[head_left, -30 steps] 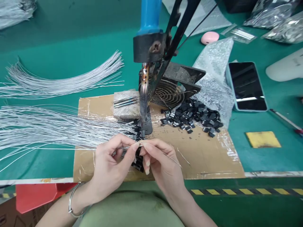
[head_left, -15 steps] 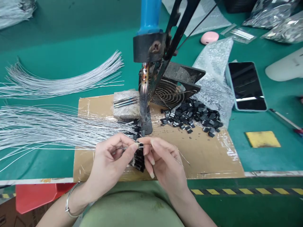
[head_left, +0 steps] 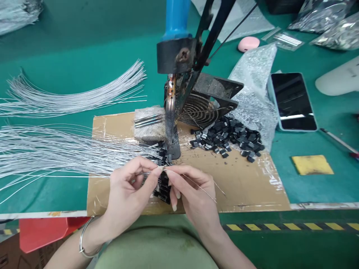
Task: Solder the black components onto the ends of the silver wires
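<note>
- At the far left, a curved bundle of white wires [head_left: 81, 93] lies on the green tabletop [head_left: 112, 45].
- Nearer the person, a broad spread of wires [head_left: 61, 151] runs rightward onto the cardboard sheet [head_left: 241, 186], its right ends reaching a row of black connectors [head_left: 163, 197].
- The left hand [head_left: 133, 190], a silver bangle [head_left: 82, 239] at its wrist, pinches a fine wire [head_left: 147, 172] between thumb and forefinger; the fingers hide most of it. The wire lies roughly left to right, toward the opposite hand.
- Both sets of fingertips meet, or nearly so, above the black connectors. Just beyond them and slightly right hangs the soldering iron [head_left: 171, 86], tip pointing down, a little nearer the right hand; no contact shows.
- The right hand [head_left: 195, 192] presses thumb and forefinger together on a thin strand [head_left: 199, 187], whose long axis slants from the grip down to the right, across the hand. Whether strand and wire are one piece cannot be told.
- Behind the iron leans a fan [head_left: 200, 108] with a round wire guard.
- Farther right, a loose pile of black clips [head_left: 230, 138] rests on the cardboard, apart from both hands.
</note>
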Motion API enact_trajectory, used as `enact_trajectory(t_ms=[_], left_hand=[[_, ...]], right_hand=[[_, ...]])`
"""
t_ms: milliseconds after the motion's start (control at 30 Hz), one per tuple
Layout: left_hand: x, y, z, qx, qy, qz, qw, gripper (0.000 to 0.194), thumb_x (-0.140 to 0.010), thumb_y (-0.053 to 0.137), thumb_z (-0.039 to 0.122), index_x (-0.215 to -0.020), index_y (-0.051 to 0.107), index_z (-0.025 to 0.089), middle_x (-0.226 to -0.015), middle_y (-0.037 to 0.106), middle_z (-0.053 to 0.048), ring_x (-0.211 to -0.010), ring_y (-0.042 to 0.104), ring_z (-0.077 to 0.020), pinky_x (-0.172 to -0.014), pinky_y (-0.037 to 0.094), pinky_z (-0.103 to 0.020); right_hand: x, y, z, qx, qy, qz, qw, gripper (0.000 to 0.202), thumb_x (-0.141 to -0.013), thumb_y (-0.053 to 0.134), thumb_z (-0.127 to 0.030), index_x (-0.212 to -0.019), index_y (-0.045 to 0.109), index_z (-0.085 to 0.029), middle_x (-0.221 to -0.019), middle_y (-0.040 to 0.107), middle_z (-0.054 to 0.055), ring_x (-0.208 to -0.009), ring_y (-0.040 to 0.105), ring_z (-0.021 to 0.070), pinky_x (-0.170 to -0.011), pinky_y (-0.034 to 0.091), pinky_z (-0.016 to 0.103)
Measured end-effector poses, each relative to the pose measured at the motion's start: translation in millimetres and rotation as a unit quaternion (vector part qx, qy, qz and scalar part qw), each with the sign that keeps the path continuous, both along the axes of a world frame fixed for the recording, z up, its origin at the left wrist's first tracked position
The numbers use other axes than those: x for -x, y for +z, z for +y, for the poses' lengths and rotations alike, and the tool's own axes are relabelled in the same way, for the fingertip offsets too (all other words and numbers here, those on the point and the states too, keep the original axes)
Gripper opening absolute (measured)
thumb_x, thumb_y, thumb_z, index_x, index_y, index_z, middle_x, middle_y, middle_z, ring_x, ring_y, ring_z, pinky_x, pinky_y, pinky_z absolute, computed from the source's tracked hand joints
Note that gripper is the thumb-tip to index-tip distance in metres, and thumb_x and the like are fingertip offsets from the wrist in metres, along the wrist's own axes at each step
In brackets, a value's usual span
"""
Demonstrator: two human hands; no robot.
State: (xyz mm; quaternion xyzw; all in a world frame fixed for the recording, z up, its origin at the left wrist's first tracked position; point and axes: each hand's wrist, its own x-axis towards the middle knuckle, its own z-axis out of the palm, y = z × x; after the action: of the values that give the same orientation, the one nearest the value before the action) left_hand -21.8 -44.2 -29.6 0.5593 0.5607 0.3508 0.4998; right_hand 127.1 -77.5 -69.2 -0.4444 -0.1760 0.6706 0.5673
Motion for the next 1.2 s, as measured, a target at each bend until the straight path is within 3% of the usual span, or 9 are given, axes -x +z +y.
enact_trajectory(t_ms=[367,600,867,1033,1200], left_hand=[[1,-0.5,-3,-0.028,-0.018,0.030,0.999,0.014,-0.098,0.071,0.022,-0.085,0.075,0.020,-0.066,0.059,0.002,-0.055,0.043,-0.0099,-0.050,0.031,-0.026],[3,-1.2,-4,-0.034,-0.023,0.060,0.997,0.012,-0.098,0.071,0.022,-0.086,0.076,0.021,-0.070,0.065,0.000,-0.058,0.049,-0.0115,-0.053,0.036,-0.026],[4,3.0,-3,-0.043,-0.049,0.080,0.995,0.013,-0.097,0.071,0.019,-0.085,0.077,0.021,-0.070,0.069,0.000,-0.060,0.051,-0.0120,-0.056,0.038,-0.026],[2,1.4,-3,-0.034,-0.038,0.068,0.996,0.013,-0.097,0.072,0.021,-0.085,0.077,0.021,-0.067,0.065,0.001,-0.056,0.044,-0.0109,-0.053,0.035,-0.026],[0,-3.0,-5,-0.026,-0.016,0.052,0.998,0.012,-0.097,0.071,0.023,-0.086,0.075,0.021,-0.072,0.066,0.000,-0.058,0.049,-0.0114,-0.052,0.036,-0.026]], right_hand=[[1,7.6,1,0.033,-0.005,0.044,0.998,0.011,-0.083,0.088,-0.035,-0.082,0.086,-0.024,-0.058,0.064,-0.004,-0.036,0.053,0.0051,-0.033,0.048,0.014],[0,9.1,7,0.046,-0.001,0.084,0.995,0.012,-0.079,0.090,-0.032,-0.076,0.085,-0.022,-0.053,0.057,-0.006,-0.036,0.047,0.0036,-0.032,0.046,0.012],[-11,9.6,9,0.055,0.036,0.084,0.994,0.014,-0.077,0.090,-0.030,-0.072,0.084,-0.019,-0.053,0.060,-0.004,-0.036,0.044,0.0038,-0.032,0.047,0.013],[-11,9.2,9,0.052,0.042,0.081,0.994,0.013,-0.077,0.089,-0.032,-0.075,0.085,-0.020,-0.055,0.060,-0.004,-0.038,0.044,0.0037,-0.032,0.048,0.014],[-9,9.7,8,0.054,0.029,0.078,0.995,0.015,-0.076,0.090,-0.034,-0.077,0.086,-0.020,-0.057,0.059,-0.003,-0.039,0.044,0.0046,-0.031,0.048,0.015]])
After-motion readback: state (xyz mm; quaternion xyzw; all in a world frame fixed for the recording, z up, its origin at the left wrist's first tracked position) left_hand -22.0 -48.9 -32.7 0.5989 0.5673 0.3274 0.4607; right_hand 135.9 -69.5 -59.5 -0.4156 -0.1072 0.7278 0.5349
